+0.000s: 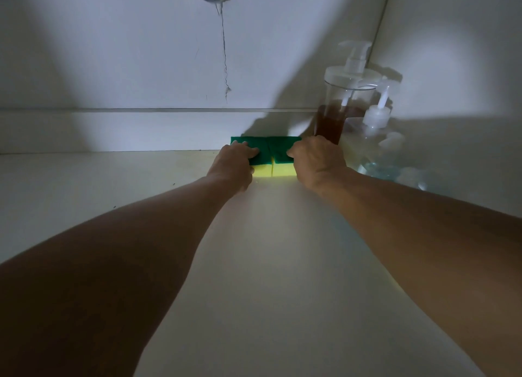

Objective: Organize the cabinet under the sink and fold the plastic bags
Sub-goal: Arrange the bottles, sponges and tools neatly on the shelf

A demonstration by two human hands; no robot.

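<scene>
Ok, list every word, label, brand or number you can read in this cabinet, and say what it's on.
None can be read.
Tall pump dispenser with brown liquid: clear, no label showing.
Smaller clear pump bottle: no label showing.
Two green-and-yellow sponges under the left hand and right hand: no print.
Cabinet back wall: bare, only a crack.

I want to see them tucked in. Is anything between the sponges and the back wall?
Nothing visible: the two sponges already sit against the back ledge, with the left hand and right hand on them.
</scene>
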